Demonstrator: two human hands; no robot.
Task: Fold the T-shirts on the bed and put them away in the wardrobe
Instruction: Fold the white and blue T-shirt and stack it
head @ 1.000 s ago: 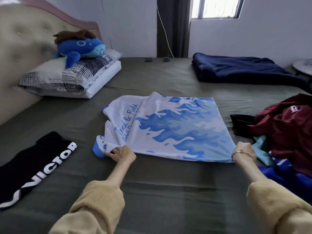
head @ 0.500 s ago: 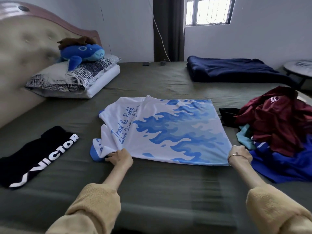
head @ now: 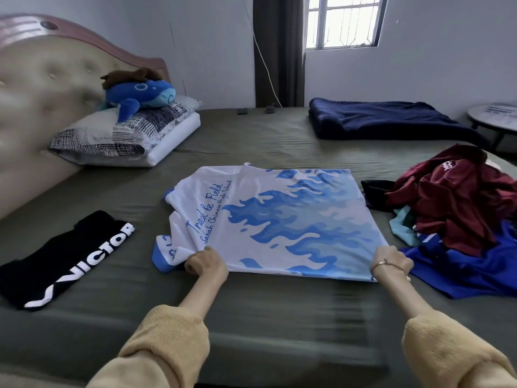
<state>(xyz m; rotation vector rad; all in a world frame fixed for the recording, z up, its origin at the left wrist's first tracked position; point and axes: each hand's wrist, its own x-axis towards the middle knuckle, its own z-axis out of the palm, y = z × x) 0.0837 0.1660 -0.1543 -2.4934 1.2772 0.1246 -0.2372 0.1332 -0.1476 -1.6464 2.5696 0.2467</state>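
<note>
Left hand [head: 206, 264] and right hand [head: 391, 261] each grip the white-and-blue T-shirt's [head: 282, 219] near edge; fingers curled.

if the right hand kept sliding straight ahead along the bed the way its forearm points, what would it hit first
Probably nothing soon: the right hand grips the near corner of the white-and-blue shirt, so it would ride along that shirt's right edge. The clothes pile lies just right of that line; depth is unclear.

Bedroom surroundings, non-task items.
Blue plush whale [head: 141, 95] on stacked pillows [head: 126, 135] at 10 o'clock; navy blanket [head: 389, 121] at 1; round side table [head: 493, 119] at 2.
</note>
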